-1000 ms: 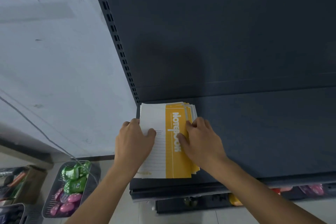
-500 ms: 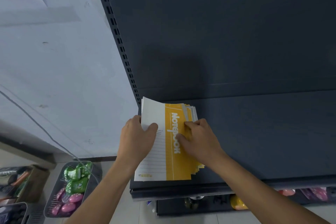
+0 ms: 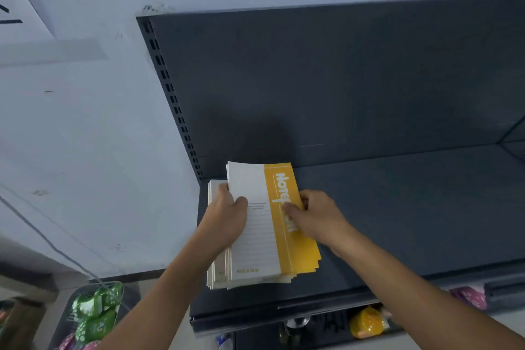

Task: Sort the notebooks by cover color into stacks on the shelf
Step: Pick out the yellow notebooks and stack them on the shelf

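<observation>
Notebooks (image 3: 264,239): thin, rectangular, matte paper covers, white with a yellow band bearing white lettering. They are stacked at the left end of the dark grey metal shelf (image 3: 397,207), beside its perforated upright (image 3: 173,99). An upper bundle sits offset to the right of the lower ones. Left hand (image 3: 224,221) grips the bundle's left edge, thumb on the cover, fingers curled beneath. Right hand (image 3: 318,216) pinches the right edge, thumb pressed on the yellow band. Basket (image 3: 127,301) at lower left holds glossy green packets (image 3: 95,312) and pink ones.
</observation>
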`<state>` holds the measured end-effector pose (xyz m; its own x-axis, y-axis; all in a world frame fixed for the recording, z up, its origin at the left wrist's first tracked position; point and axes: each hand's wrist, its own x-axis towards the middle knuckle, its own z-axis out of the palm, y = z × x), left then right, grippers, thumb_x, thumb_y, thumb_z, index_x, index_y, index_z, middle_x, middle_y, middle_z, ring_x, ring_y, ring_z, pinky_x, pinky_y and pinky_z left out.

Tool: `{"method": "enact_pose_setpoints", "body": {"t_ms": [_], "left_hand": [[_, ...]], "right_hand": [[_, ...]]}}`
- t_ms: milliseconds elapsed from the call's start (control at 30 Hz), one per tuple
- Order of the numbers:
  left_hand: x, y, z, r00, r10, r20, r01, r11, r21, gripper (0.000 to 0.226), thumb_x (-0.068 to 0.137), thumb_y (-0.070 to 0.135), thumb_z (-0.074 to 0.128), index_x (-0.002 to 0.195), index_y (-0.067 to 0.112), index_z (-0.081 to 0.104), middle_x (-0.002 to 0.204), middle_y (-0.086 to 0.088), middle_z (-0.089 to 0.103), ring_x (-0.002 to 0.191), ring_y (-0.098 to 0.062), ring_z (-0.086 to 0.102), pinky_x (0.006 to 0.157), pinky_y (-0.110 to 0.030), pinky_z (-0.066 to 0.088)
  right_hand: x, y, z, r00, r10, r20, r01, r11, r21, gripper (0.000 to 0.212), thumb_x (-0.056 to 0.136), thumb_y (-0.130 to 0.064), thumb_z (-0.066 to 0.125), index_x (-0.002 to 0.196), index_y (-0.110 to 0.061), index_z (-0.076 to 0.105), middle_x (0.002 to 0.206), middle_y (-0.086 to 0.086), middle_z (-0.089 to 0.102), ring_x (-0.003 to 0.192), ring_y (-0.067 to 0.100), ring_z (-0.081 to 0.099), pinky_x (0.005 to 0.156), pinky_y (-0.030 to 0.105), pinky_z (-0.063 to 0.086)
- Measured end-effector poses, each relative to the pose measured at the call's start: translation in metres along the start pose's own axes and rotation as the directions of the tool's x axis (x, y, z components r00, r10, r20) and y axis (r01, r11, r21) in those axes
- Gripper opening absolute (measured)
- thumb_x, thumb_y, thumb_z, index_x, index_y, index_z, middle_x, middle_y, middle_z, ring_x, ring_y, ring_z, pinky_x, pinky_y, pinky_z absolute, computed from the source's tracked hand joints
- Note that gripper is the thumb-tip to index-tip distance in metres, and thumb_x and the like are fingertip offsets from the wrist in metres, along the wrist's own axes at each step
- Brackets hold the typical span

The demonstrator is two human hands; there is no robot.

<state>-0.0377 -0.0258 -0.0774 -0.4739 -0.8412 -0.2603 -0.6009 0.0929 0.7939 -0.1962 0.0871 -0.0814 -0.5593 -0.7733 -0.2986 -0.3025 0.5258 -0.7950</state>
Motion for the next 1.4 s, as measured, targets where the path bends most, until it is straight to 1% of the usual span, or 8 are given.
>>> {"method": "enact_pose_setpoints", "body": {"t_ms": [67, 200, 467, 567, 733, 1067, 1267, 1400], "left_hand": [[0.007, 0.009, 0.007, 0.993, 0.119, 0.012, -0.119, 0.971, 0.208, 0.025, 0.098, 0.026, 0.045, 0.123, 0.023, 0.047, 0.108, 0.007, 0.060, 0.082, -0.004, 0.054, 0.057, -0.020, 0.037], [0.016, 0.038, 0.030, 0.962, 0.274, 0.003, -0.256, 0.895, 0.366, 0.024, 0.094, 0.027, 0.053, 0.116, 0.018, 0.056, 0.107, 0.001, 0.063, 0.084, -0.014, 0.056, 0.063, -0.029, 0.040], [0.010, 0.116, 0.108, 0.853, 0.511, 0.104, -0.503, 0.754, 0.423, 0.031, 0.096, 0.033, 0.053, 0.119, 0.014, 0.047, 0.101, 0.001, 0.060, 0.078, -0.014, 0.051, 0.062, -0.028, 0.037], [-0.003, 0.150, 0.146, 0.773, 0.604, 0.192, -0.627, 0.680, 0.381, 0.026, 0.097, 0.031, 0.053, 0.115, 0.013, 0.049, 0.101, -0.001, 0.062, 0.079, -0.016, 0.058, 0.065, -0.033, 0.050], [-0.032, 0.207, 0.226, 0.699, 0.626, 0.345, -0.714, 0.628, 0.308, 0.030, 0.097, 0.032, 0.053, 0.119, 0.011, 0.051, 0.109, -0.005, 0.063, 0.093, -0.024, 0.062, 0.079, -0.042, 0.055], [-0.104, 0.302, 0.407, 0.653, 0.608, 0.451, -0.754, 0.576, 0.316, 0.033, 0.098, 0.034, 0.048, 0.124, 0.013, 0.049, 0.118, -0.005, 0.060, 0.097, -0.022, 0.058, 0.072, -0.035, 0.046], [-0.128, 0.345, 0.480, 0.634, 0.589, 0.501, -0.766, 0.567, 0.303, 0.036, 0.099, 0.037, 0.051, 0.127, 0.015, 0.048, 0.119, -0.003, 0.060, 0.098, -0.021, 0.060, 0.074, -0.036, 0.051], [-0.132, 0.376, 0.522, 0.593, 0.606, 0.530, -0.795, 0.545, 0.267, 0.031, 0.099, 0.037, 0.054, 0.123, 0.017, 0.049, 0.116, 0.000, 0.060, 0.093, -0.018, 0.059, 0.067, -0.030, 0.046]], "right_hand": [[-0.002, 0.003, -0.016, 0.999, 0.033, -0.034, -0.033, 0.999, -0.008, 0.015, 0.097, -0.035, 0.062, 0.097, -0.022, 0.069, 0.087, -0.007, 0.074, 0.079, 0.009, 0.071, 0.076, 0.034, 0.060], [-0.013, 0.014, -0.049, 0.985, 0.080, -0.150, -0.082, 0.997, -0.004, 0.026, 0.098, -0.033, 0.061, 0.098, -0.008, 0.068, 0.087, 0.008, 0.075, 0.073, 0.015, 0.070, 0.072, 0.036, 0.058], [-0.045, 0.052, -0.133, 0.911, 0.105, -0.399, -0.145, 0.987, -0.073, 0.026, 0.100, -0.036, 0.058, 0.118, -0.017, 0.059, 0.108, -0.001, 0.068, 0.098, 0.020, 0.066, 0.089, 0.043, 0.055], [-0.062, 0.081, -0.171, 0.870, 0.148, -0.470, -0.198, 0.978, -0.058, 0.028, 0.100, -0.037, 0.057, 0.120, -0.017, 0.059, 0.109, 0.000, 0.067, 0.099, 0.021, 0.063, 0.087, 0.040, 0.053], [-0.100, 0.145, -0.242, 0.799, 0.206, -0.565, -0.279, 0.959, -0.044, 0.024, 0.099, -0.038, 0.056, 0.114, -0.019, 0.059, 0.103, -0.004, 0.067, 0.091, 0.019, 0.062, 0.076, 0.034, 0.047], [-0.165, 0.272, -0.391, 0.711, 0.243, -0.660, -0.377, 0.924, -0.065, 0.028, 0.097, -0.038, 0.054, 0.112, -0.015, 0.059, 0.106, 0.005, 0.068, 0.094, 0.025, 0.064, 0.080, 0.040, 0.053], [-0.189, 0.320, -0.453, 0.668, 0.304, -0.679, -0.426, 0.904, -0.014, 0.025, 0.095, -0.038, 0.056, 0.107, -0.017, 0.059, 0.104, 0.003, 0.069, 0.087, 0.024, 0.060, 0.069, 0.034, 0.043], [-0.198, 0.342, -0.489, 0.634, 0.352, -0.689, -0.433, 0.900, 0.061, 0.028, 0.094, -0.039, 0.056, 0.112, -0.018, 0.059, 0.109, 0.003, 0.067, 0.096, 0.025, 0.062, 0.076, 0.037, 0.049]]}}
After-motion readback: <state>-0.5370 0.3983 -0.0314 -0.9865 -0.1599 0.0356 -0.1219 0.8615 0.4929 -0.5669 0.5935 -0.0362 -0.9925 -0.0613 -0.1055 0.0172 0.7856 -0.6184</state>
